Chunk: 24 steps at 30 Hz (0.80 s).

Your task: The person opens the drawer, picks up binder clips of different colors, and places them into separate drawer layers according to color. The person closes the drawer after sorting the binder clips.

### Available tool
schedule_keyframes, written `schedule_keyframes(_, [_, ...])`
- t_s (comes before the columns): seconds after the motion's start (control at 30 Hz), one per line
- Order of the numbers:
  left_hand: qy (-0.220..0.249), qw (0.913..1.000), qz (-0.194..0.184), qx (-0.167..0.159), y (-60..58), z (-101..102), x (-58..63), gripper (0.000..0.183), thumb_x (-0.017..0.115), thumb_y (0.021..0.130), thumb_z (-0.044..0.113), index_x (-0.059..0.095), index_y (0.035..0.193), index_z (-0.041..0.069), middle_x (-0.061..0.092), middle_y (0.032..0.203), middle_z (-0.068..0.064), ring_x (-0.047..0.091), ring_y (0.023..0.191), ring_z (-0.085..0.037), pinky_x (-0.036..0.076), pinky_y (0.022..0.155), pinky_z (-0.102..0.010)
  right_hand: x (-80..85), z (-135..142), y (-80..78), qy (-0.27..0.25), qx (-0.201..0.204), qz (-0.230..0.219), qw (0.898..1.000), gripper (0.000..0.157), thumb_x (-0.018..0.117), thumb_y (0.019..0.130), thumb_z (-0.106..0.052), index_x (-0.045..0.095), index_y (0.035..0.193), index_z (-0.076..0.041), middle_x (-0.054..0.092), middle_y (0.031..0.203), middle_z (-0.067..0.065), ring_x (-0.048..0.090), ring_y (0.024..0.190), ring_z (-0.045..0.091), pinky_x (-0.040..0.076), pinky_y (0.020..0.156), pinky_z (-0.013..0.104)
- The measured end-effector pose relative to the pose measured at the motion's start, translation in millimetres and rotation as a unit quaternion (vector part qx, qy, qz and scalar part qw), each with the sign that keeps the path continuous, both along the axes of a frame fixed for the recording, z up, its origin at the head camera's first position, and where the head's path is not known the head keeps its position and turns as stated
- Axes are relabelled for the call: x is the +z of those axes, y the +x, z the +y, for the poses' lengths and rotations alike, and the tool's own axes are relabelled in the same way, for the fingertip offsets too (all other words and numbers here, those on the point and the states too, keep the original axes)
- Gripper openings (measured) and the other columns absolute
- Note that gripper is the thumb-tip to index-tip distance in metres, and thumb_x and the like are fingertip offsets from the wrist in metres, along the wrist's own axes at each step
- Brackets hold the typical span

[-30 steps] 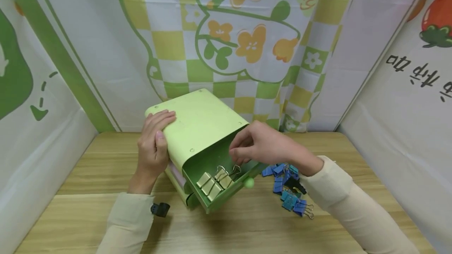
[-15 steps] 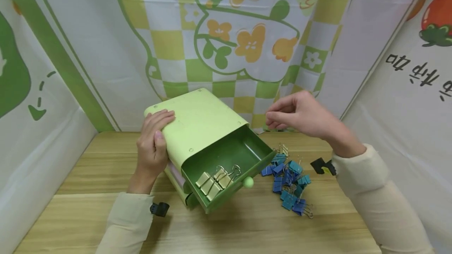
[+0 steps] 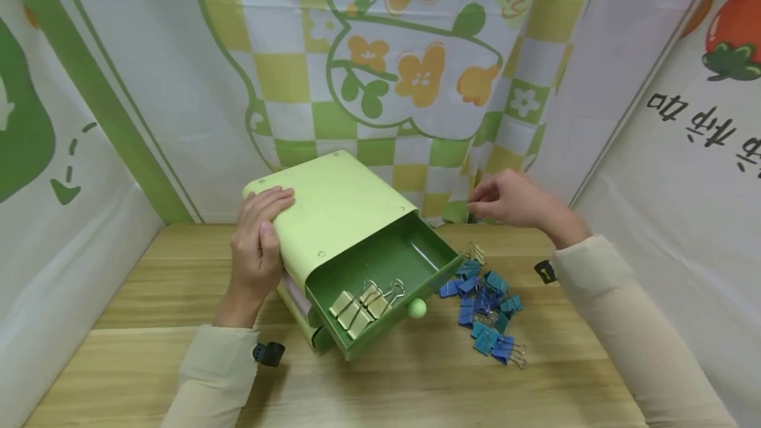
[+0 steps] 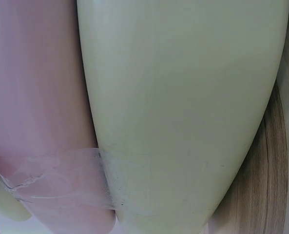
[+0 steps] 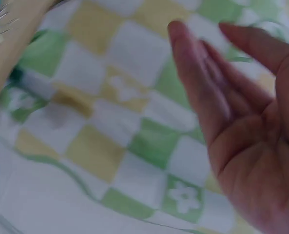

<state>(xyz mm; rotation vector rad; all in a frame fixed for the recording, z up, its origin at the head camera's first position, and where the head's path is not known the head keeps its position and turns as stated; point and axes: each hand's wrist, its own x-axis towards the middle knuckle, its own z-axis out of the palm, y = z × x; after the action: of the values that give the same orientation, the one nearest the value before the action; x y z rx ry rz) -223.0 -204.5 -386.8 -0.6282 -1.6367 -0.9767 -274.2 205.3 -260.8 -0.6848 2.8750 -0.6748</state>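
Observation:
My left hand (image 3: pixel 255 243) holds the left edge of a light green drawer box (image 3: pixel 333 210), fingers bent over its rounded top edge and thumb on its side. The box's dark green drawer (image 3: pixel 392 256) is pulled out. Several gold binder clips (image 3: pixel 359 309) lie in the drawer's front left corner. To the right, blue and teal binder clips (image 3: pixel 484 292) form a pile on the table, with a gold clip (image 3: pixel 477 253) at its back. My right hand (image 3: pixel 514 198) hovers behind and above the pile, loosely bent; its palm (image 5: pixel 261 161) holds nothing in the right wrist view.
Below the green box, a pink section (image 4: pixel 37 97) shows in the left wrist view, joined to it by clear tape (image 4: pixel 61 175). A light green knob (image 3: pixel 417 308) sticks out from the drawer front. A checked cloth (image 3: pixel 333 84) hangs behind the wooden table (image 3: pixel 178 296).
My right hand has moved from over the drawer out to the right, then slightly lower above the table's back. My left hand, the box and the clips stay put.

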Motion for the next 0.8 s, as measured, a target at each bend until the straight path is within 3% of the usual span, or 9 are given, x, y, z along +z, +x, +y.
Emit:
schedule_keyframes(0.23, [-0.005,1.0000,-0.002,-0.001,-0.1,-2.2,-0.1,0.046,0.038,0.093,0.006,0.073,0.119,-0.008,0.074,0.126,-0.025,0.063,0.129,-0.043,0.031,0.127,-0.061,-40.3,-9.1,-30.2,0.076,0.055,0.034,0.995,0.021,0.072,0.098,-0.016,0.081,0.112,-0.003,0.082,0.105,0.013,0.078,0.094,0.025,0.065,0.086,0.044])
schedule_keyframes(0.4, [-0.007,1.0000,0.001,0.001,-1.2,-4.0,1.2,0.046,0.038,0.093,0.007,0.073,0.119,-0.007,0.074,0.127,-0.025,0.064,0.129,-0.042,0.031,0.128,-0.060,-61.0,-21.8,-45.7,0.103,0.068,0.013,0.992,0.027,0.074,0.097,-0.015,0.078,0.118,0.000,0.079,0.115,0.018,0.077,0.104,0.031,0.064,0.092,0.045])
schedule_keyframes(0.43, [-0.008,1.0000,0.002,0.002,-1.3,-4.3,1.2,0.046,0.038,0.093,0.008,0.073,0.119,-0.007,0.074,0.126,-0.025,0.064,0.129,-0.042,0.031,0.128,-0.060,-64.8,-24.6,-48.8,0.106,0.072,0.005,0.992,0.020,0.074,0.097,-0.014,0.079,0.108,0.002,0.080,0.103,0.016,0.076,0.093,0.028,0.064,0.086,0.042])
schedule_keyframes(0.47, [-0.009,0.9999,0.003,0.003,-1.3,-4.5,1.3,0.046,0.038,0.093,0.008,0.073,0.119,-0.007,0.074,0.126,-0.025,0.064,0.128,-0.042,0.032,0.128,-0.059,-69.2,-26.9,-51.8,0.107,0.083,0.007,0.991,0.014,0.074,0.096,-0.011,0.077,0.093,0.002,0.077,0.088,0.010,0.072,0.080,0.021,0.062,0.076,0.035])
schedule_keyframes(0.5, [-0.010,0.9999,0.004,0.003,-1.2,-4.6,1.1,0.046,0.038,0.093,0.008,0.073,0.119,-0.007,0.074,0.126,-0.025,0.064,0.128,-0.042,0.032,0.128,-0.059,-72.7,-28.9,-54.3,0.110,0.094,0.011,0.989,0.019,0.073,0.095,-0.008,0.070,0.078,-0.001,0.068,0.073,0.005,0.063,0.067,0.016,0.056,0.067,0.029])
schedule_keyframes(0.57, [-0.011,0.9999,0.004,0.004,-0.7,-4.6,0.7,0.046,0.038,0.093,0.008,0.073,0.120,-0.007,0.074,0.126,-0.024,0.064,0.128,-0.042,0.032,0.128,-0.059,-80.5,-33.3,-58.5,0.119,0.108,0.021,0.987,0.044,0.074,0.092,-0.004,0.044,0.061,-0.010,0.038,0.059,-0.006,0.037,0.055,0.009,0.035,0.057,0.023])
schedule_keyframes(0.63, [-0.013,0.9999,0.003,0.004,-0.1,-4.4,0.2,0.047,0.038,0.093,0.008,0.074,0.120,-0.006,0.074,0.127,-0.024,0.064,0.128,-0.042,0.032,0.127,-0.060,-87.9,-37.2,-62.1,0.128,0.118,0.027,0.984,0.059,0.073,0.090,0.000,0.023,0.064,-0.018,0.014,0.063,-0.006,0.015,0.058,0.010,0.019,0.059,0.025])
schedule_keyframes(0.7, [-0.015,0.9999,0.002,0.003,0.3,-4.0,-0.3,0.047,0.038,0.093,0.008,0.074,0.120,-0.006,0.074,0.128,-0.023,0.064,0.128,-0.042,0.032,0.127,-0.061,-93.6,-39.5,-62.7,0.139,0.109,0.015,0.984,0.062,0.071,0.090,0.002,0.020,0.063,-0.021,0.012,0.063,-0.007,0.013,0.057,0.009,0.017,0.057,0.024])
schedule_keyframes(0.8, [-0.016,0.9999,0.002,0.001,0.3,-3.2,-0.4,0.047,0.038,0.093,0.008,0.074,0.121,-0.005,0.074,0.128,-0.023,0.063,0.128,-0.043,0.032,0.127,-0.062,-100.7,-41.2,-62.9,0.156,0.074,-0.034,0.984,0.057,0.056,0.087,0.012,0.018,0.062,-0.022,0.011,0.062,-0.007,0.010,0.057,0.010,0.015,0.055,0.024])
